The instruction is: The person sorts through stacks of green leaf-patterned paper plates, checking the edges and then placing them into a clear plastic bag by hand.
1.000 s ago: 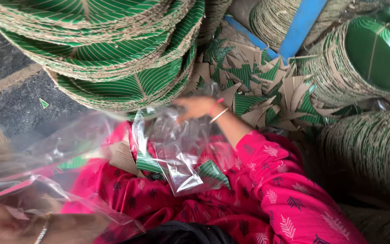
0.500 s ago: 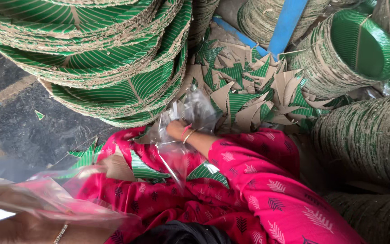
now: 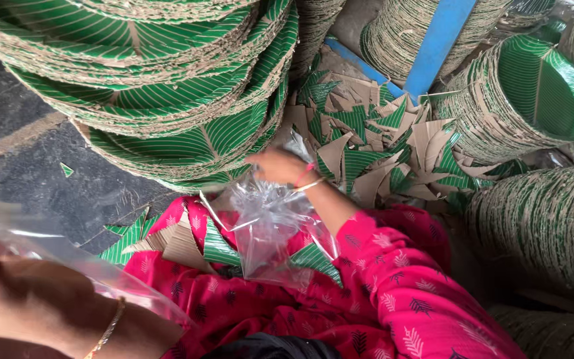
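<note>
**Two hands on clear plastic bags, among green leaf-pattern plates**

Nearest to me, at the lower left, my left hand [image 3: 24,302] is closed on the edge of a clear plastic bag [image 3: 68,256]. The bag spreads out from my fingers toward my lap and is blurred because it is so close to the camera. A thin gold bangle [image 3: 109,330] sits on this wrist.

Under the bag is my lap, covered by pink cloth with a small leaf print [image 3: 380,306]. Several cardboard offcuts [image 3: 184,242], brown on one side and striped green on the other, lie on the cloth.

A little farther, my right hand [image 3: 279,166] reaches forward. Its fingers are pinched together on the top of a second clear plastic bag [image 3: 270,229], which hangs crumpled from the hand down onto my lap. I wear two bangles [image 3: 307,181] on this wrist, one red and one gold.

Beyond the right hand there is a heap of cut scraps [image 3: 373,143], the same green and brown card, on the floor. To the left a large tilted stack of leaf-pattern plates [image 3: 167,86] leans over the dark stone floor [image 3: 41,179]. To the right stands a stack of smaller green plates [image 3: 526,100], and a blue bar [image 3: 436,43] crosses behind the scraps.
</note>
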